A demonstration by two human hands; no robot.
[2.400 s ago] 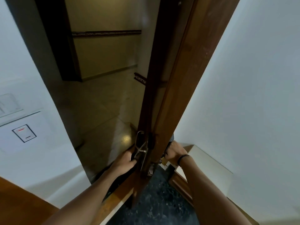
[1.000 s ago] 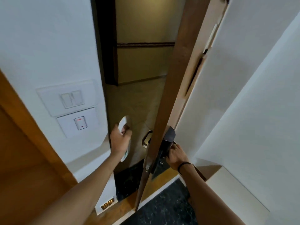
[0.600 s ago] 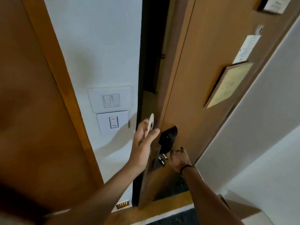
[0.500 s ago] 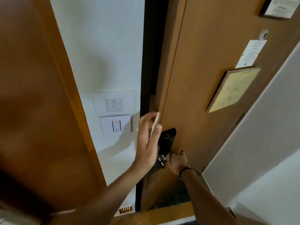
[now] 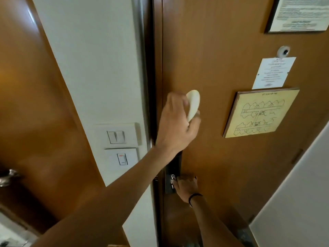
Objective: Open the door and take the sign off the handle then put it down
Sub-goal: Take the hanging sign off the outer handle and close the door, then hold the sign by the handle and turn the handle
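Note:
The brown wooden door (image 5: 222, 50) fills the right of the view and stands shut against its frame. My left hand (image 5: 176, 125) is raised in front of the door, fingers closed on a pale cream sign (image 5: 193, 104) seen nearly edge-on. Lower down, my right hand (image 5: 186, 186) grips the inside handle beside the dark lock plate (image 5: 173, 168); the handle itself is hidden under the fingers. A black band circles my right wrist.
White wall switches (image 5: 116, 137) sit left of the door frame. On the door hang a yellowish floor-plan plaque (image 5: 261, 113), a white notice (image 5: 273, 73), a framed notice (image 5: 300, 13) and a peephole (image 5: 283, 51). Another wooden door with a metal knob (image 5: 8, 176) stands at the left.
The door has swung from open to shut, pulled by my right hand. My left hand took the sign from the outer handle and carried it inside and upward.

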